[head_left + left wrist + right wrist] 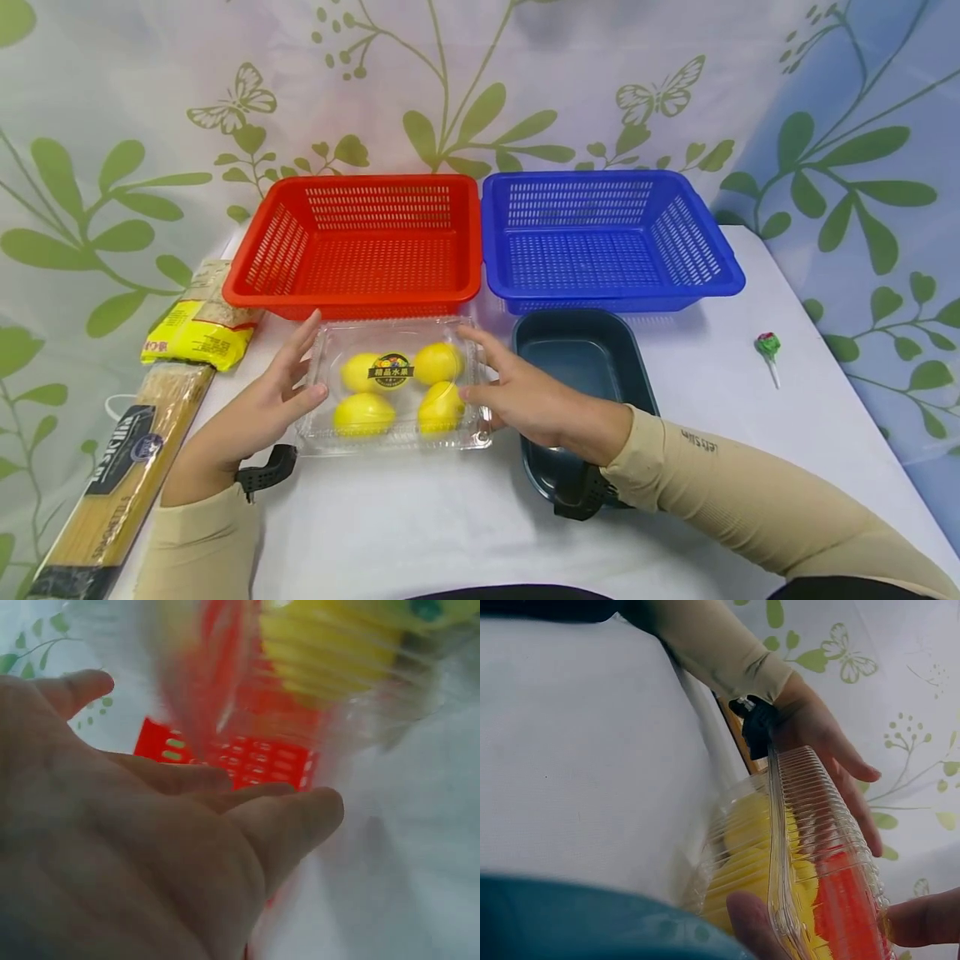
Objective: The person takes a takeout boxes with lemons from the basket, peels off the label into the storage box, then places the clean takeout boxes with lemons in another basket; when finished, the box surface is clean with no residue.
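Observation:
A clear plastic fruit box (420, 442) with a ribbed edge and a dark round label holds several yellow lemons (364, 414). My right hand (536, 400) grips its right side; in the right wrist view the thumb (754, 919) and a finger (926, 919) lie on opposite faces of the box. At the left side, my left hand (255, 417) is held with fingers extended and thumb apart, right beside the wall. The left wrist view shows those fingers (289, 825) straight, with the box blurred above them. Seen from the right wrist, the box stands tilted.
Behind the box are a red basket (352, 302) and a blue basket (622, 293). A dark teal basin (585, 367) lies under my right forearm. On the left are a yellow-labelled bag (202, 329) and a spaghetti pack (123, 475); a lollipop (768, 346) lies far right.

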{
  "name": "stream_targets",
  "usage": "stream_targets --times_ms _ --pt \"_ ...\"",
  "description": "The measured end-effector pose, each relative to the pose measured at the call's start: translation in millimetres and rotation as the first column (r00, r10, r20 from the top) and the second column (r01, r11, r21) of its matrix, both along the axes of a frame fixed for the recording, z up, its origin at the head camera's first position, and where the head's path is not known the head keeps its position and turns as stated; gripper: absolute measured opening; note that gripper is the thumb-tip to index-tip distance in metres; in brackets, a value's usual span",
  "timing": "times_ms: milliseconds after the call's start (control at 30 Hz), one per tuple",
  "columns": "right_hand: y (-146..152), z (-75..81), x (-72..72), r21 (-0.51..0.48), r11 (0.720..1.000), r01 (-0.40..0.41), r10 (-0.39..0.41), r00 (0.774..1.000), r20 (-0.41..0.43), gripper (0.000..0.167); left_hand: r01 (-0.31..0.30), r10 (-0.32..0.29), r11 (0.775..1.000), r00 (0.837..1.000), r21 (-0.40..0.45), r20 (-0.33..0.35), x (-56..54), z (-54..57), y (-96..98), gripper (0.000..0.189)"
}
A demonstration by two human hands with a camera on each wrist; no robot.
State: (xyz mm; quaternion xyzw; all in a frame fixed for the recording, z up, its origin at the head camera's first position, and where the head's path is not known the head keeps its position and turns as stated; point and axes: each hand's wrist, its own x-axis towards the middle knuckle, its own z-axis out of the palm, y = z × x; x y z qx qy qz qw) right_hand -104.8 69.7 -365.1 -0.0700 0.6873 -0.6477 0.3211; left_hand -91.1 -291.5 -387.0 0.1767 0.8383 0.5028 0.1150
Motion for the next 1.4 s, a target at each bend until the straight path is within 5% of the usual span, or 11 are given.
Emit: stream_targets --times_ms 567,700,833,1000,1100,1200,1267,1400 --pt "0.9 4.0 0.3 0.028 0.999 -0.035 0.036 0.999 -0.039 0.079 0.051 -0.05 0.999 0.998 -0.018 0.049 -4.2 -13.7 0.4 0.093" --pt "3.9 8.2 6.1 0.131 0.99 -0.045 0.062 0.989 -0.134 0.083 0.053 -0.052 0.998 0.997 -0.023 0.057 -3.7 -12.9 1.5 0.093" --pt "8.0 15.8 12.8 0.266 0.963 -0.03 0.109 0.952 -0.286 0.087 0.051 -0.049 0.999 0.997 -0.016 0.065 -3.6 -12.2 2.2 0.093" --pt "12.2 23.4 15.0 0.327 0.944 0.043 0.123 0.873 -0.472 0.085 0.054 -0.055 0.998 0.995 0.015 0.077 -3.6 -12.9 3.7 0.093" --pt "14.3 25.4 10.3 0.335 0.936 0.108 0.135 0.768 -0.625 0.076 0.057 -0.059 0.998 0.995 0.023 0.081 -4.0 -14.3 4.6 0.093" --pt "12.6 28.6 1.1 0.321 0.935 0.15 0.164 0.62 -0.767 0.056 0.055 -0.056 0.998 0.996 0.009 0.073 -4.5 -15.5 4.4 0.093" --pt "8.1 32.9 -6.8 0.318 0.937 0.143 0.193 0.545 -0.816 0.041 0.054 -0.054 0.999 0.996 0.0 0.066 -4.8 -15.8 3.6 0.093" --pt "-10.5 46.5 -22.0 0.389 0.917 0.09 0.301 0.483 -0.822 0.019 0.053 -0.053 0.999 0.997 -0.004 0.06 -4.6 -16.0 1.4 0.094"
